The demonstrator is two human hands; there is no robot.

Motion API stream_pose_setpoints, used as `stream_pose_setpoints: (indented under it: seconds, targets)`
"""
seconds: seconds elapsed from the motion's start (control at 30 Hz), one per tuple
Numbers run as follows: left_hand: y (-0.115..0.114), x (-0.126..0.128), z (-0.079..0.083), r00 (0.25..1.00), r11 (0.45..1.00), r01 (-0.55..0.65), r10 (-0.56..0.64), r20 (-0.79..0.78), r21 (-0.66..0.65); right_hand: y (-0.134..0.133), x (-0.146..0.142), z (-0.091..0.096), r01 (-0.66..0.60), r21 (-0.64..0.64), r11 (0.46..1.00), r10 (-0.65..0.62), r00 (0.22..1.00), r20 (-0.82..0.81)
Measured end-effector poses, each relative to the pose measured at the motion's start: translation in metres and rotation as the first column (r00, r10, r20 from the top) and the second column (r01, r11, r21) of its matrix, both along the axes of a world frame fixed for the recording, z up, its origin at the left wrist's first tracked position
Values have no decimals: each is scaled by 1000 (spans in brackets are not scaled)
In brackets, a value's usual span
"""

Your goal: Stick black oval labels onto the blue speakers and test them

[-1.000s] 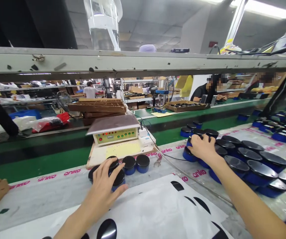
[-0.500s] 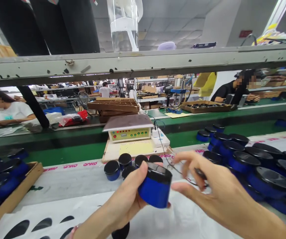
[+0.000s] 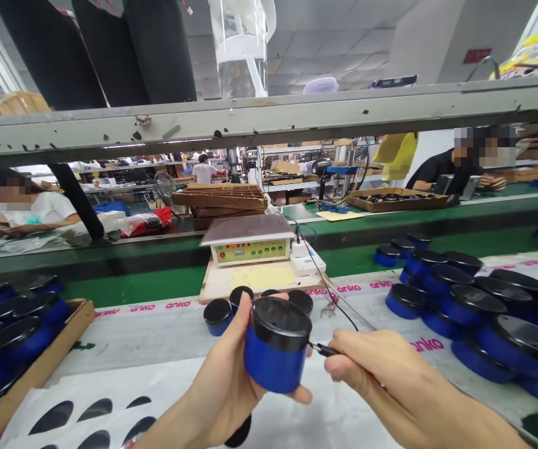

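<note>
My left hand [image 3: 224, 371] is wrapped round a blue round case with a glossy black top [image 3: 278, 362], thumb at its left side, holding it slightly tilted above the table. In my right hand [image 3: 386, 371] a black cable plug [image 3: 327, 350] is pinched between thumb and fingers. Its thin metal tip points left and meets the case's right side, just below the black top; whether it is inserted I cannot tell. A thin black cable [image 3: 339, 305] runs down behind my right hand. Several smaller round cases [image 3: 217, 317] stand just behind the held one.
A control box with buttons and lights [image 3: 250, 240] sits on a board behind. Many blue cases [image 3: 477, 305] cluster at right; more fill a cardboard tray [image 3: 70, 340] at left. White sheets with black discs [image 3: 95, 408] lie front left. A shelf beam [image 3: 297, 112] crosses above. Two co-workers sit opposite.
My right hand has closed from a loose, blurred pose and brought the black plug to the case's side. My left hand has turned the case more upright and slightly left.
</note>
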State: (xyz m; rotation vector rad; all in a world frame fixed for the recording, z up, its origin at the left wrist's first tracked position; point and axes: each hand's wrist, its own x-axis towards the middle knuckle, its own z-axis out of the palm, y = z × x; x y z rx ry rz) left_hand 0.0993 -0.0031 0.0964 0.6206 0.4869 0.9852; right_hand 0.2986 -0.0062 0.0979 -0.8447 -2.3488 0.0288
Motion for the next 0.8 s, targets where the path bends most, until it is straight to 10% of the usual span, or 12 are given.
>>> stream_pose_setpoints:
  seconds: [0.23, 0.63, 0.7, 0.8]
  targets:
    - [0, -7, -7, 997, 992, 65, -61, -41, 104, -1, -3, 5, -25, -44, 999, 25, 1000, 18]
    - [-16, -1, -6, 842, 888, -112, 323, -433, 446, -9, -7, -5, 108, 268, 957, -124, 991, 41]
    - [-15, -3, -12, 721, 773, -88, 485, -495, 629, -5, -8, -11, 116, 187, 976, -120, 993, 14]
    - [-11, -5, -14, 459, 391, 107, 796, -394, 914, 3, -8, -21, 3, -154, 988, -10, 999, -44]
